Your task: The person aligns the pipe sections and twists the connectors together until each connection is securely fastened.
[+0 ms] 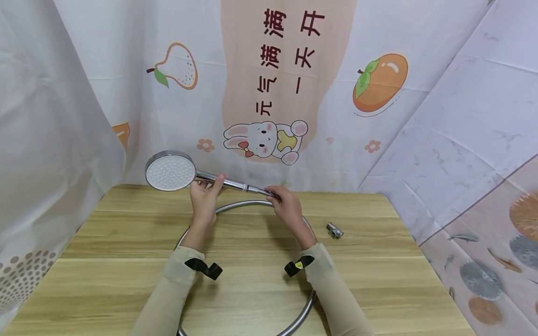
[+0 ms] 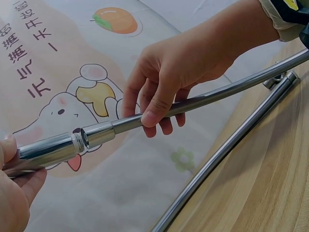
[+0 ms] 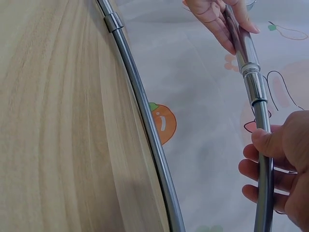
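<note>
A chrome shower head (image 1: 171,171) with a round white spray face is held above the back of the table in the head view. My left hand (image 1: 204,200) grips its handle (image 2: 46,152). My right hand (image 1: 289,208) pinches the grey metal shower hose (image 2: 227,92) a little behind its chrome end fitting (image 2: 100,136). That fitting meets the handle's threaded end, and in the left wrist view some thread shows, with the fitting's mouth slightly tilted. The hose loops below both arms over the table.
To the right of my right hand, a small chrome fitting (image 1: 335,230) lies on the wooden table (image 1: 378,280). A printed curtain (image 1: 290,70) hangs behind the table's back edge, with more cloth at both sides. Black straps (image 1: 203,267) go round both sleeves.
</note>
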`<state>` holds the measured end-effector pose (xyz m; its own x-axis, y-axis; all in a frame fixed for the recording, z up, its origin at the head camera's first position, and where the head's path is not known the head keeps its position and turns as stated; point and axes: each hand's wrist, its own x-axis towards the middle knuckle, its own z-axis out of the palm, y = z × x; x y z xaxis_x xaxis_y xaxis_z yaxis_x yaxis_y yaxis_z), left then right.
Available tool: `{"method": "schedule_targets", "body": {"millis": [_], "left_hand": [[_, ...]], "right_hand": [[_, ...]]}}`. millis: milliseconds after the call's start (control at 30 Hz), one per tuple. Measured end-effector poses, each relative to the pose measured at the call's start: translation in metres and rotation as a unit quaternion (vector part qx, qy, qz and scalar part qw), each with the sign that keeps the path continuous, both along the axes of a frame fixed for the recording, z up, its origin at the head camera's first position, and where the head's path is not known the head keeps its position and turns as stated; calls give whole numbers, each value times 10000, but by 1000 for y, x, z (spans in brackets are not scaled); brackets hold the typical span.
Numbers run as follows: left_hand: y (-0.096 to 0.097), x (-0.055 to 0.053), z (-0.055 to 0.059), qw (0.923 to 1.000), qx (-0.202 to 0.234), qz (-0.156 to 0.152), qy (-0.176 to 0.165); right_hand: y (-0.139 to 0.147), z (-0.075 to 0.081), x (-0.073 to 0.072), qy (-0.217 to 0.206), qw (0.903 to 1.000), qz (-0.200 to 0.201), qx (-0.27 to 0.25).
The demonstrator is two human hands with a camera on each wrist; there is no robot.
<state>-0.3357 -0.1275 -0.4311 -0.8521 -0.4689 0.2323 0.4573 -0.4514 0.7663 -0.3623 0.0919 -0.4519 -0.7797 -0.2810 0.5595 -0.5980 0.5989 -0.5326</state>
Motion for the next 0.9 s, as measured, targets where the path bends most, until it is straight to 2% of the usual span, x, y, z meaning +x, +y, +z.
{"method": "schedule_targets", "body": {"millis": [300,633,767,900], "left_hand": [[1,-1,-1,9999,-156,21,-29],[-3,0,-1,9975,-354,463,-402],[-1,0,-1,9969,-502,312,-517],[0,0,0,9970,-608,-63,-474]], "right_hand": [[-4,-1,1,-25,9999,122,-109],[-14,-2,8,278,9982,517,-101],[-18,-2,11,239,9975,633,-201],[-20,-3,12,69,9977,600,-300]]}}
